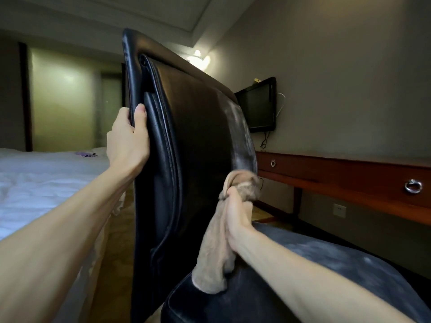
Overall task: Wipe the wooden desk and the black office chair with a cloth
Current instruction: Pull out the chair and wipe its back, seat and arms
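Our left hand (127,138) is clamped on the left edge of the black office chair (198,141). The thumb curls over the front of the backrest's rim and the fingers are hidden behind it. Our right hand (238,217) grips the beige cloth (214,252), fingers closed tight round a bunched end, and presses that bunch against the backrest near its right edge. The loose tail of the cloth hangs down and drapes onto the edge of the seat (326,264), just beside the backrest. We see pale dusty smears on the backrest above the cloth and across the seat. The wooden desk (338,173) runs along the right-hand wall beyond the chair, well apart from both hands, its drawer fronts carrying metal ring pulls (413,186). A dark television (258,106) hangs on the wall above the desk's far end, and a white bed (46,183) lies to the left.
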